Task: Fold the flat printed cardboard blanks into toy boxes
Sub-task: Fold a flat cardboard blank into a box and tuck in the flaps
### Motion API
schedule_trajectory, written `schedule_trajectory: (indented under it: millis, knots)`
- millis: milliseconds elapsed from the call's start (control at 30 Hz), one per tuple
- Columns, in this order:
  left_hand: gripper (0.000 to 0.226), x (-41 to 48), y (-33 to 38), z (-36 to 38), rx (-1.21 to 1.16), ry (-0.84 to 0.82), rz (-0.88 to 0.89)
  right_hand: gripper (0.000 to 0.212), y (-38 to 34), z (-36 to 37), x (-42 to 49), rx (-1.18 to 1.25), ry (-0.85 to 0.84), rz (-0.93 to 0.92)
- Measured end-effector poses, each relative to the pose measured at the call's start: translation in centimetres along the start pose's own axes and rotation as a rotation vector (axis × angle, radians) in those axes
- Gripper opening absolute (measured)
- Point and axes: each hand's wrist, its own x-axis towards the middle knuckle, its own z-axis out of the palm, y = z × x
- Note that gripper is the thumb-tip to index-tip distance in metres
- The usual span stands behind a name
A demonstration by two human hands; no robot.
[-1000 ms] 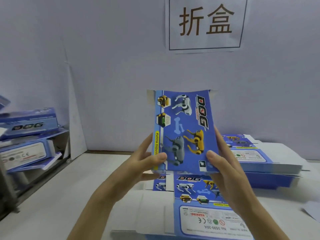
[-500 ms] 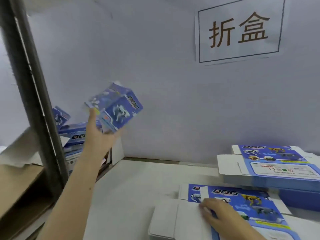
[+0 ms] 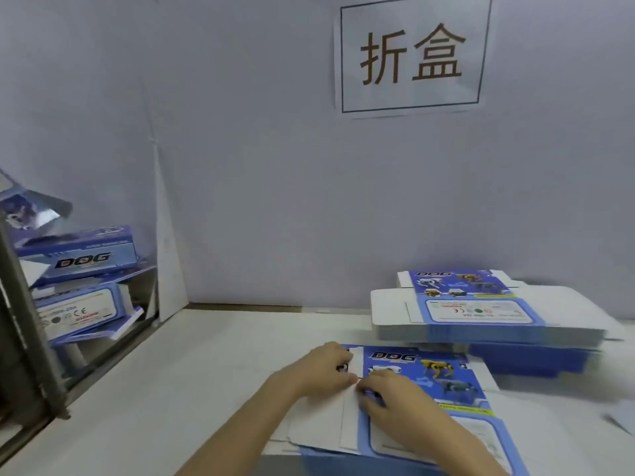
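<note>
The left hand (image 3: 323, 369) and right hand (image 3: 395, 396) pinched the left edge of the flat blue printed cardboard blank (image 3: 443, 372), which lay lengthwise near-to-far.

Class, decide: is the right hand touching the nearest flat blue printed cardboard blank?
Touching. Head view shows the right hand resting directly on the flat blue printed cardboard blank, no gap.

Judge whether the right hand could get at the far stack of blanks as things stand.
Probably yes. The right hand is on the near blank, and the far stack lies just beyond it to the right, top uncovered, with nothing standing between.
</note>
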Motion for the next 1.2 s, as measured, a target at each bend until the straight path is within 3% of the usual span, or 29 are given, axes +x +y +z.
schedule_trajectory:
  millis: [167,267,367,533,633,733,867,933,1033,1200]
  knots:
    - [0.042,1.3,0.3,-0.3,0.062,-0.028,-0.020,0.027,1.3,-0.1,-0.7,0.032,-0.017,0.026]
    - [0.054,1.6,1.1,0.3,-0.060,0.016,-0.104,0.022,1.2,0.5,-0.9,0.100,0.090,0.058]
    - [0.027,2.4,1.8,0.5,-0.239,0.132,-0.271,0.022,0.9,1.4,-1.5,0.242,0.288,0.149]
    - [0.035,2.4,2.6,-0.4,-0.375,0.051,-0.385,0.024,0.4,1.5,-2.1,0.294,0.353,0.081]
    - [0.032,0.6,2.7,-1.9,-0.564,0.122,-0.297,0.027,0.1,-0.1,-2.7,0.316,0.329,0.027]
    - [0.021,-2.3,2.5,-5.5,-0.813,0.244,-0.081,0.032,-0.2,-3.4,-3.4,0.296,0.368,-0.022]
    - [0.039,-6.7,3.6,-10.6,-1.033,0.637,0.068,0.025,-2.1,-7.2,-4.0,0.265,0.681,-0.079]
    - [0.042,-7.9,4.7,-11.3,-1.098,0.795,0.112,0.039,-4.1,-7.9,-4.2,0.323,0.741,-0.159]
    - [0.048,-8.7,6.3,-9.9,-1.286,0.701,0.201,0.069,-6.7,-7.5,-4.0,0.352,0.646,-0.262]
    - [0.031,-9.5,6.7,-8.6,-1.225,0.578,0.216,0.074,-5.9,-7.1,-3.0,0.184,0.720,-0.211]
